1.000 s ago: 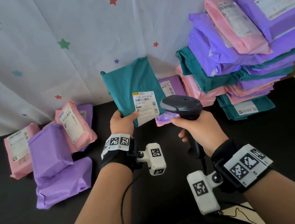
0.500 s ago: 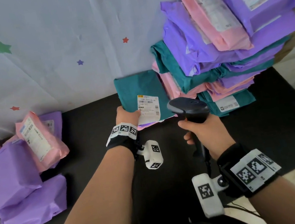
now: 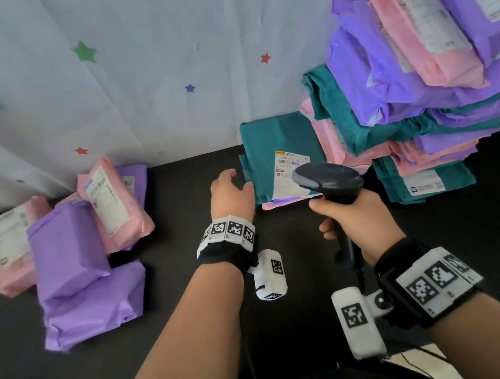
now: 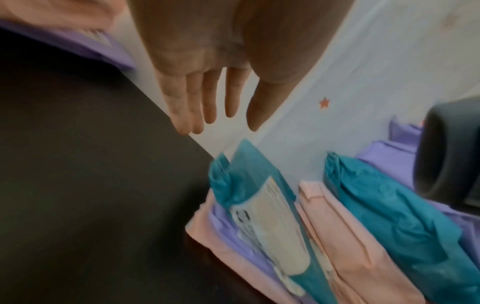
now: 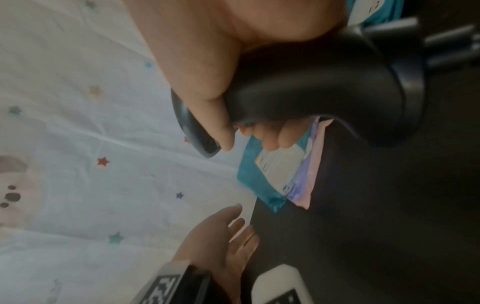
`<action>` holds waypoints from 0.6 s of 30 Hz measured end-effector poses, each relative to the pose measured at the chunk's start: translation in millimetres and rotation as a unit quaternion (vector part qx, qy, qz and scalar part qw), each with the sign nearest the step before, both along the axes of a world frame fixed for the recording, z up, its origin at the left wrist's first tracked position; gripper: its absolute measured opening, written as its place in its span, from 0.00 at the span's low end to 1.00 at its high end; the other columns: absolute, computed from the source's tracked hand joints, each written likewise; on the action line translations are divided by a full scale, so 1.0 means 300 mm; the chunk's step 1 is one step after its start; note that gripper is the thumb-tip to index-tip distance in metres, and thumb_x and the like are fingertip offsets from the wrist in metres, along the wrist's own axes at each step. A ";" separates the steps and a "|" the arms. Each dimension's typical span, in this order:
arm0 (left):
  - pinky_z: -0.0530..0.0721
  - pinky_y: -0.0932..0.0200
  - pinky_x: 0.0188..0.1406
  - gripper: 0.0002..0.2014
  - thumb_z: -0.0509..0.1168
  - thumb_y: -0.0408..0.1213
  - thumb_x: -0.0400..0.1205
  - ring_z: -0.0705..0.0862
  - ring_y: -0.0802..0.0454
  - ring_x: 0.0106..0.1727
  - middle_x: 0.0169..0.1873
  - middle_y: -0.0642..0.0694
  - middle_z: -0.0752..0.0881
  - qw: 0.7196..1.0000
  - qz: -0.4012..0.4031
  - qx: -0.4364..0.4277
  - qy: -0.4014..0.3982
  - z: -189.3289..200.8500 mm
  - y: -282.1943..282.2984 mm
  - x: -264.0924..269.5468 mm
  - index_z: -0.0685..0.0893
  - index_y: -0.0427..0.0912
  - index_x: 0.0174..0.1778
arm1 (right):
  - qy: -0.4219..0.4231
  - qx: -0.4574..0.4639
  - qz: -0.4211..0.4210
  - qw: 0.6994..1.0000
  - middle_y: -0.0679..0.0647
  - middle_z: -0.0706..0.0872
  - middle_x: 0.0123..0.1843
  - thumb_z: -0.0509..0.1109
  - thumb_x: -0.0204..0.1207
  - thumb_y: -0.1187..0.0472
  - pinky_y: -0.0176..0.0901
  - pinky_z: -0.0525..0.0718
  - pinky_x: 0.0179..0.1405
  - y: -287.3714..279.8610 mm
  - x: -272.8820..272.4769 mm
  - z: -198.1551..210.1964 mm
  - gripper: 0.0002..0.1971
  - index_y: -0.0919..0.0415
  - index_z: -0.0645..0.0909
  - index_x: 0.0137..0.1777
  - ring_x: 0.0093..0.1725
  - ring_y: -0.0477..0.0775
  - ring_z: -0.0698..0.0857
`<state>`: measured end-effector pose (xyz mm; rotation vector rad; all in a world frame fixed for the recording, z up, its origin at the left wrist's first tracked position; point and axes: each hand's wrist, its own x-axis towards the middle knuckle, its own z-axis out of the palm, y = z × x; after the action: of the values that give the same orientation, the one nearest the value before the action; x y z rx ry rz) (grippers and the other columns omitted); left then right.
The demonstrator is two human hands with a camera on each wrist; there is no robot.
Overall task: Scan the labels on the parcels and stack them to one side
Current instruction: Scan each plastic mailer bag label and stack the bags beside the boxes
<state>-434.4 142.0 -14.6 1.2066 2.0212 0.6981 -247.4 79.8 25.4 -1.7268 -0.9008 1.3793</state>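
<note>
A teal parcel with a white label lies on a low pile of pink and purple parcels just left of the tall stack. My left hand hovers beside its left edge, fingers straight and empty, as the left wrist view shows. The same teal parcel lies below those fingers. My right hand grips the black barcode scanner, whose head hangs over the label's right corner. In the right wrist view the scanner fills the frame, with the teal parcel beyond.
Several pink and purple parcels lie in a loose group at the left of the black table. A white star-printed curtain hangs right behind the table. The scanner's cable drops below my right wrist.
My left hand carried the teal parcel right, laid it on the low pile by the tall stack and let go. The right hand kept hold of the scanner.
</note>
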 end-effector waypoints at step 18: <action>0.66 0.35 0.73 0.47 0.68 0.64 0.72 0.66 0.33 0.76 0.76 0.34 0.66 0.960 0.222 -0.150 0.087 -0.013 -0.420 -0.888 0.52 0.53 0.82 | 0.017 0.008 0.174 0.985 0.48 0.89 0.31 0.81 0.71 0.62 0.44 0.87 0.31 -0.082 -0.704 -0.022 0.08 0.60 0.87 0.47 0.29 0.48 0.87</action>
<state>-700.6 15.9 -18.5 0.6614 2.4742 0.4736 -458.5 55.2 18.8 -1.5778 -1.2348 1.6125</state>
